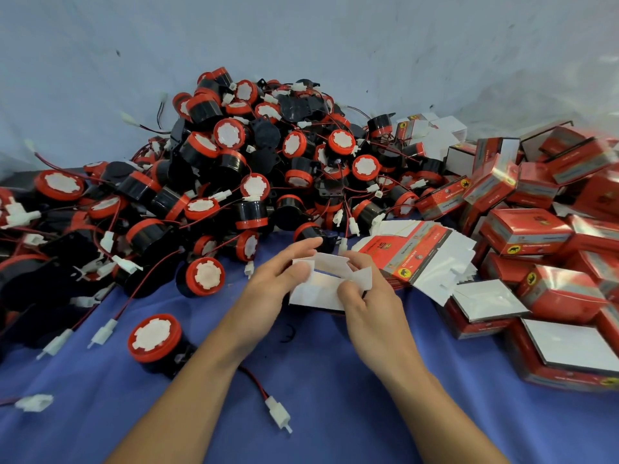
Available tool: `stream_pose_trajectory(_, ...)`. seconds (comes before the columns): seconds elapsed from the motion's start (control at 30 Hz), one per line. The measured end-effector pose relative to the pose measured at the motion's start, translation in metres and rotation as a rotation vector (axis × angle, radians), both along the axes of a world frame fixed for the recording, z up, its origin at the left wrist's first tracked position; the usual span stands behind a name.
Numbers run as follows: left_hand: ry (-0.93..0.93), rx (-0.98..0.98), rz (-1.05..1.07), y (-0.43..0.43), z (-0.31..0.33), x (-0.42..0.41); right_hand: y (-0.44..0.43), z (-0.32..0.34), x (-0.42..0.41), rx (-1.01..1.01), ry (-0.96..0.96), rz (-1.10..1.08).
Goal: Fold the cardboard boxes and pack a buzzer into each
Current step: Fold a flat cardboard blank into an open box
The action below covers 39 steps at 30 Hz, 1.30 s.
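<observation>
Both hands, left hand and right hand, pinch the half-folded white cardboard box, fingers curled.

Buzzers red-black; boxes red; cloth blue.

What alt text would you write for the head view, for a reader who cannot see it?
A left hand and a right hand hold a half-folded white cardboard box over a blue cloth. Behind them lies a big pile of red and black buzzers with wires; on the right are a stack of flat boxes and many folded red boxes.
</observation>
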<state>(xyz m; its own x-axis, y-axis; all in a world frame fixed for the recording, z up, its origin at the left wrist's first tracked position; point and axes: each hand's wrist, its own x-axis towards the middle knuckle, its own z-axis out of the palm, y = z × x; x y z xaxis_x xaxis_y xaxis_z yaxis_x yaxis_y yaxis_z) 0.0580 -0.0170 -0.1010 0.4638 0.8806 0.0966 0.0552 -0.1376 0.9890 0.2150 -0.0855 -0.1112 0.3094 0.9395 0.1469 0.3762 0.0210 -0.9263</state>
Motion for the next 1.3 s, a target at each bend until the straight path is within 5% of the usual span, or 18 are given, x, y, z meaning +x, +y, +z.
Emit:
stream_pose_trajectory(0.2, 0.075, 0.065, 0.067, 0.003, -0.005, 0.004, 0.000, 0.000, 0.001, -0.049, -0.047, 0.064)
stream_pose_trajectory(0.47, 0.032, 0.076, 0.106, 0.005, -0.006, 0.003, 0.002, 0.000, 0.029, -0.073, 0.709, 0.513)
stream_pose_trajectory(0.63, -0.008, 0.035, 0.127, 0.001, -0.004, 0.004, 0.001, -0.001, 0.032, -0.054, 0.888, 0.635)
stream_pose_trajectory(0.77, -0.034, 0.033, 0.124, -0.003, -0.001, 0.008, 0.006, 0.000, 0.028, -0.128, 0.788, 0.383)
stream_pose_trajectory(0.97, -0.050, -0.028, 0.124, -0.007, -0.001, 0.016, 0.004, -0.001, 0.018, 0.029, 0.331, 0.246)
stream_pose_trajectory(1.3, -0.052, -0.064, 0.083, -0.006, 0.010, 0.013, 0.005, 0.003, 0.019, 0.169, 0.510, 0.059)
